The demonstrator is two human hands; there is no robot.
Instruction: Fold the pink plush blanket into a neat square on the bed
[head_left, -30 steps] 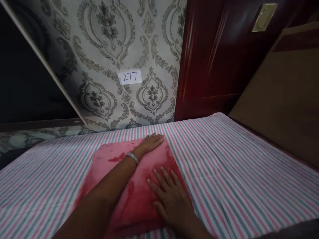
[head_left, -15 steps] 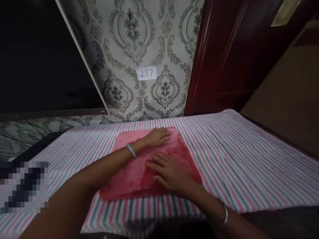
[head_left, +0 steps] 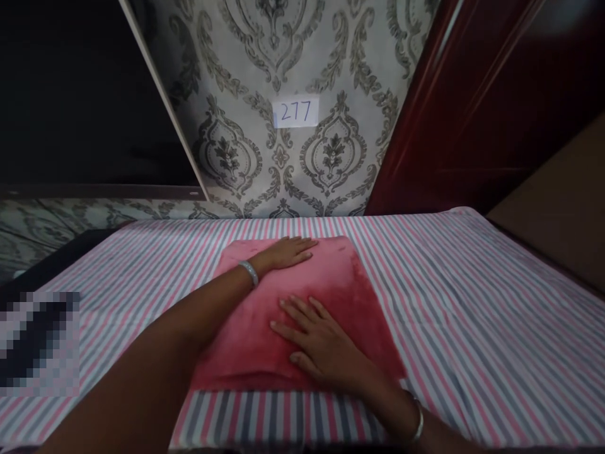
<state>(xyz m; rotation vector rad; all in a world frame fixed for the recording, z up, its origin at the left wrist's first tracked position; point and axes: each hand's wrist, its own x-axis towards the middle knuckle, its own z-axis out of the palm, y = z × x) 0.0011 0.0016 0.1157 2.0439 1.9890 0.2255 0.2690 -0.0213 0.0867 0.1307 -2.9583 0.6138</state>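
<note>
A plush, fuzzy pink-red cloth (head_left: 246, 353), roughly square, lies flat in the middle of a striped sheet (head_left: 454, 315). On its far part my left hand (head_left: 286, 253) rests palm down, fingers stretched out toward the right. My right hand (head_left: 321, 343) lies spread on the nearer, darker red part, close to the cloth's right half. Neither hand grips anything. The pile looks light pink at the far side and deeper red near me. A bracelet (head_left: 249, 273) is on my left wrist, and a bangle (head_left: 418, 421) is on my right.
Patterned wallpaper (head_left: 227, 157) stands behind the striped sheet, with a paper label (head_left: 296, 111) reading 277. A dark screen (head_left: 85, 94) is at the left. A dark red wooden panel (head_left: 463, 126) and a brown board (head_left: 562, 208) border the right.
My view has shifted closer and slightly down. My left hand has slid a little left on the cloth; my right hand's fingers are spread wider. More smooth light pink shows between them.
</note>
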